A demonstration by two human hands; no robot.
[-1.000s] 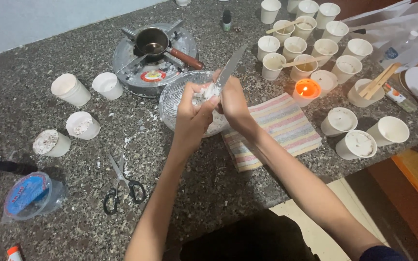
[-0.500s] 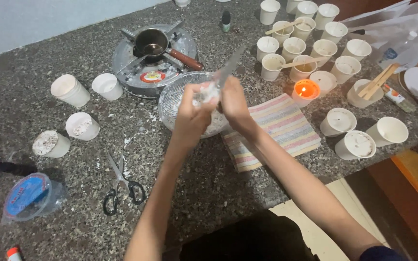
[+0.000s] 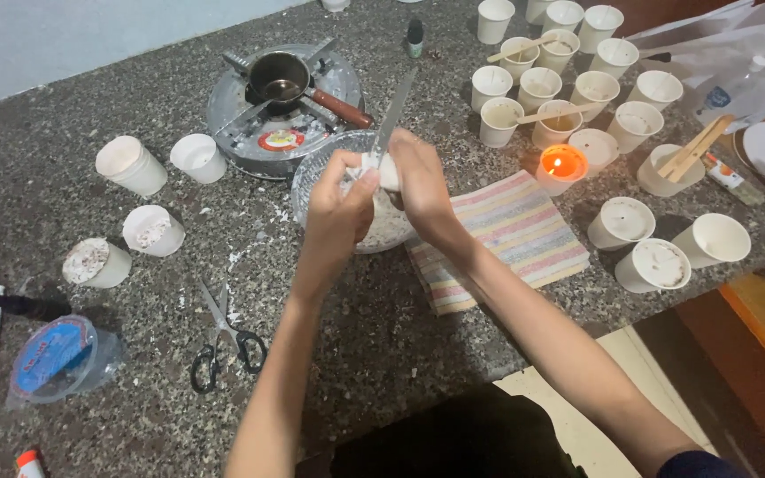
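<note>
White wax lump (image 3: 381,170): pinched in left hand (image 3: 340,212) grip, above clear bowl (image 3: 316,181), bench (image 3: 64,88) centre. Knife (image 3: 395,115): right hand (image 3: 420,181) grip closed on handle, blade up toward far side, touching lump. Striped cloth (image 3: 506,235) just right; lit candle (image 3: 562,165) farther right.

Bare surface (image 3: 374,336) lay open at lower centre of the frame, between the scissors (image 3: 223,341) at lower left and the striped cloth (image 3: 506,235) at centre right. The upper right was crowded with white cups (image 3: 577,84) and a lit candle (image 3: 561,165). The burner (image 3: 281,102) blocked upper centre, behind the glass bowl (image 3: 347,199).
</note>
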